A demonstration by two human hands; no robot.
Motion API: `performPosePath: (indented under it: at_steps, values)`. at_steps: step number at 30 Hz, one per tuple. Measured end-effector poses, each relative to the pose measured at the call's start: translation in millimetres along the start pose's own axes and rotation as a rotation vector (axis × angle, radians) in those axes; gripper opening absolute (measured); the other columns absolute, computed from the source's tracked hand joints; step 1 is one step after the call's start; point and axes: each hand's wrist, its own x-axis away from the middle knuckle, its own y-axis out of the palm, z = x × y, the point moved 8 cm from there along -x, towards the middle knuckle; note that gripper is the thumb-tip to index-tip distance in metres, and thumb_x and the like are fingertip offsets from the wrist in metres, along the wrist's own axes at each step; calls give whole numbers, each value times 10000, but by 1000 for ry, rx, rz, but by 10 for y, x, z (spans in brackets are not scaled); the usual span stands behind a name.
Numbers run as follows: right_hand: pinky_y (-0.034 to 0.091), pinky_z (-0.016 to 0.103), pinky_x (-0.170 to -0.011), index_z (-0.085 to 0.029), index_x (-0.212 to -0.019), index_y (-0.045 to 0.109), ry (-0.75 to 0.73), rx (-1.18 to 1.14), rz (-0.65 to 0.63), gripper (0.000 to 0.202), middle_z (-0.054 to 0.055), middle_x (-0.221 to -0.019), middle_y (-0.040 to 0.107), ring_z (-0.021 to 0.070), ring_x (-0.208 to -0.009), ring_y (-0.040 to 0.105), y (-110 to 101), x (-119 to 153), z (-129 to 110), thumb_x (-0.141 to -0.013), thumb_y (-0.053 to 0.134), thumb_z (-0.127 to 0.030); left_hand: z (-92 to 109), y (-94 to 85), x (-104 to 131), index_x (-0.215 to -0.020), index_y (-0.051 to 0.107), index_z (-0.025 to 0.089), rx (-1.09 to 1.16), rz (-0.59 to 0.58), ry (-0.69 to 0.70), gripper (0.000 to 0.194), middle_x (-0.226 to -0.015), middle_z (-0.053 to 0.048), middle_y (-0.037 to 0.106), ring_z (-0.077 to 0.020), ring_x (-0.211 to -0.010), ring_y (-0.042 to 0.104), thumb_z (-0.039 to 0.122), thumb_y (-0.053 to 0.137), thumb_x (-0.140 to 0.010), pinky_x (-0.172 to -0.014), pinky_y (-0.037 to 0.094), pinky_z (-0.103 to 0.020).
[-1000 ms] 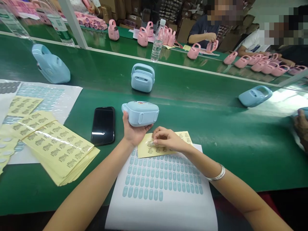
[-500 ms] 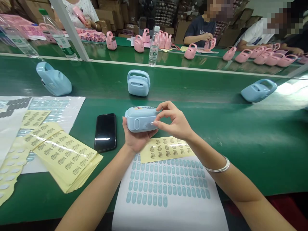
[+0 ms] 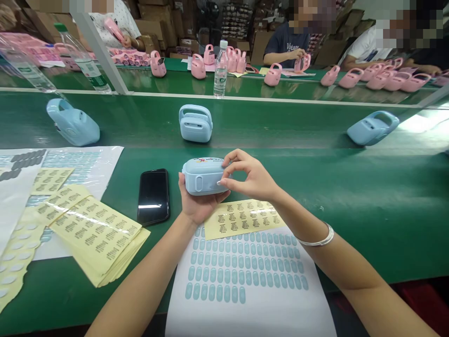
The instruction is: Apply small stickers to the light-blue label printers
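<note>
Both hands on one light-blue handled case (image 3: 202, 176), held just above the green bench (image 3: 351, 196).

Beyond the grip: green conveyor belt (image 3: 280, 124) carrying three more blue cases, nearest one (image 3: 195, 123) straight behind the held case. Below the grip, toward the body: white sheet of blue oval stickers (image 3: 242, 276), with a yellow label sheet (image 3: 242, 217) lying on its top edge, right under the hands. Left of the grip: stack of yellow label sheets (image 3: 94, 234), then a black phone (image 3: 153, 196) just beside the left hand. Left hand (image 3: 198, 203) cups the case from underneath, fingers closed round it. Right hand (image 3: 250, 178) pinches narrow, fingertips (image 3: 221, 182) pressed on the case's right end.
</note>
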Motion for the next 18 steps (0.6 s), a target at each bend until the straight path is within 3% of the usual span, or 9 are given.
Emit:
performPosePath:
  at_steps: [12,15,18]
  values:
    - [447,316,-717,-200,-674,575,-95,132,205,116,19,-830,561,155,-804,552,-3,74,-65,-777,620,-231,2,49,-6,-1117,586,197,55,-18,-7,690,-1134,-66,606,-252,-1085,540,748,421,-735,-873,487,-382]
    - [412,315,-682,-196,-672,554,-211,353,320,135,24,-825,574,156,-786,554,21,126,-132,-800,594,-201,-4,55,-3,-1120,585,192,69,-16,-10,695,-1101,-68,619,-243,-1042,558,747,419,-736,-836,496,-360]
    - [369,306,-648,-193,-655,542,-419,636,440,168,15,-828,592,134,-721,529,121,255,-298,-818,575,-163,2,36,3,-1076,602,182,98,14,-8,654,-1033,-62,642,-216,-960,586,722,431,-750,-776,504,-309]
